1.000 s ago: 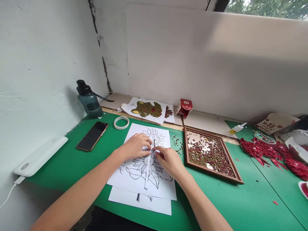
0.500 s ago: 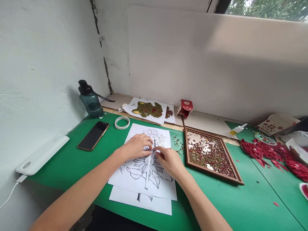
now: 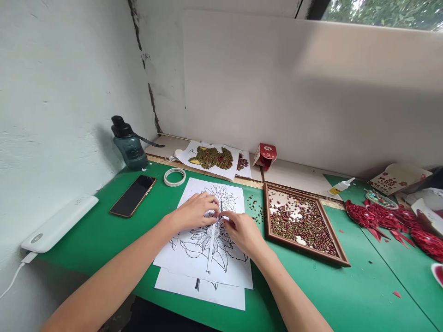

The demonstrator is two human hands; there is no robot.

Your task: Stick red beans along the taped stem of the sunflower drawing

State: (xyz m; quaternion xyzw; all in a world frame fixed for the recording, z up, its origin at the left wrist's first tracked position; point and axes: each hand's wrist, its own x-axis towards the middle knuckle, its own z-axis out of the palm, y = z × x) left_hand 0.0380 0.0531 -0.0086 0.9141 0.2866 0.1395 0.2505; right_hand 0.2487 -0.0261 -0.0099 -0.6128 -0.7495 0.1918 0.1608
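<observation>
A white sheet with a black line drawing of a sunflower [image 3: 211, 249] lies on the green table [image 3: 346, 295], on top of other sheets. My left hand [image 3: 194, 211] and my right hand [image 3: 242, 230] meet over the flower's middle. Both pinch a thin white strip [image 3: 213, 229] that runs down across the drawing. The fingertips of both hands are pressed together around its upper end.
A wooden frame [image 3: 341, 257] holding red and green beans lies to the right, loose beans [image 3: 255, 208] beside it. A phone [image 3: 132, 195], tape roll [image 3: 175, 176], dark bottle [image 3: 128, 144] and power bank [image 3: 58, 223] lie left. Red paper scraps [image 3: 380, 216] and a glue bottle [image 3: 341, 186] lie far right.
</observation>
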